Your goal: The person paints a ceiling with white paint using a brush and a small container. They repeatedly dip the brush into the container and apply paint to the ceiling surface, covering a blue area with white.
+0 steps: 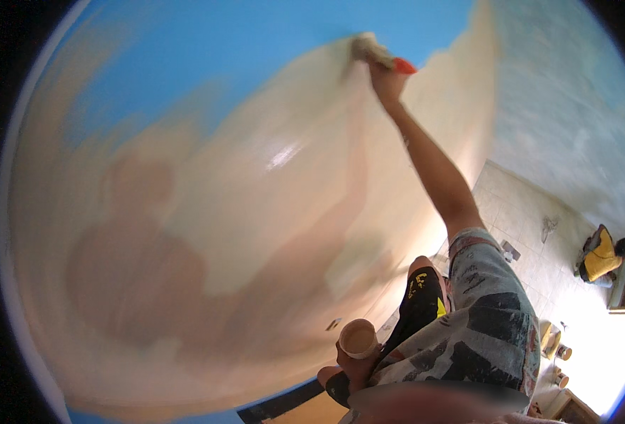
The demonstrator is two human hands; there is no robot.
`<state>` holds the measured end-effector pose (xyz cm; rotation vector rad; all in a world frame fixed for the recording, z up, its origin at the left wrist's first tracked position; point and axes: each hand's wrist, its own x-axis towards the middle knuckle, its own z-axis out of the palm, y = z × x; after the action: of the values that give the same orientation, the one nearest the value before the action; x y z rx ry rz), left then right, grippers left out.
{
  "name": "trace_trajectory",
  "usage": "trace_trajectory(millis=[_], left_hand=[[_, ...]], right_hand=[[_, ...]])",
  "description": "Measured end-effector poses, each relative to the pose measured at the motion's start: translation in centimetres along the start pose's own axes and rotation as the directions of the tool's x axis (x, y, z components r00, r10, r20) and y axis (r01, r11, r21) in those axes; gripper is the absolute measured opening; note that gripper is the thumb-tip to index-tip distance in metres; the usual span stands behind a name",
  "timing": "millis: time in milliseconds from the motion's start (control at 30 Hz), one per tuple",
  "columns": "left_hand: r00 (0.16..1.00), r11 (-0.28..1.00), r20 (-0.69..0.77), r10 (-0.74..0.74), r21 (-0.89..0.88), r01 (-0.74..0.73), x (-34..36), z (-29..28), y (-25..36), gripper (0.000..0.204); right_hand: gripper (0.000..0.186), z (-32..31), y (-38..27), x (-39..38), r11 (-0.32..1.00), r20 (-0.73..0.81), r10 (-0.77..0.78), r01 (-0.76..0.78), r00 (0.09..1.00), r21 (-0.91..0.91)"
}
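Note:
My right arm reaches far up the wall, and my right hand [388, 81] is closed around a paintbrush [371, 49] with a red handle end. The brush's wide, cream-coated head is pressed against the wall [291, 205], where cream paint meets bright blue paint. Down near my body, my left hand [357, 364] grips a round tub [358, 339] of cream paint by its side, with its open mouth facing up. The tub hides part of my left fingers. Wet paint shines at mid-wall, and my shadow falls across it.
A grey-blue wall [567, 92] meets the painted one at the right. Beyond, a person in a yellow top [599, 258] crouches on the tiled floor [514, 212]. Several paint containers [561, 352] stand at the lower right. A small wall socket [334, 324] sits low on the wall.

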<state>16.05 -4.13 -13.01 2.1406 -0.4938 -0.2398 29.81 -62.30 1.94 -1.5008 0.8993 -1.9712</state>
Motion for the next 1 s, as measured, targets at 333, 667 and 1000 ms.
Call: trace_trajectory(millis=[333,667,1000], left_hand=[[0.999,0.995,0.02,0.044,-0.085,-0.042,0.6,0.8,-1.5,0.084],[0.998,0.996,0.021,0.064,-0.067,-0.062,-0.2,-0.5,-1.8,0.083],[0.997,0.983,0.053,0.054,-0.18,-0.044,-0.2,2.0,-8.6,0.082]], right_hand=[[0.022,-2.2,0.1,-0.4,0.788,0.203,0.125,-0.221,0.971,0.574],[0.024,0.3,-2.9,-0.2,0.927,-0.062,-0.331,0.312,0.941,-0.21],[0.025,-4.4,-28.5,-23.6,0.738,0.385,-0.468,0.112,0.795,0.666]])
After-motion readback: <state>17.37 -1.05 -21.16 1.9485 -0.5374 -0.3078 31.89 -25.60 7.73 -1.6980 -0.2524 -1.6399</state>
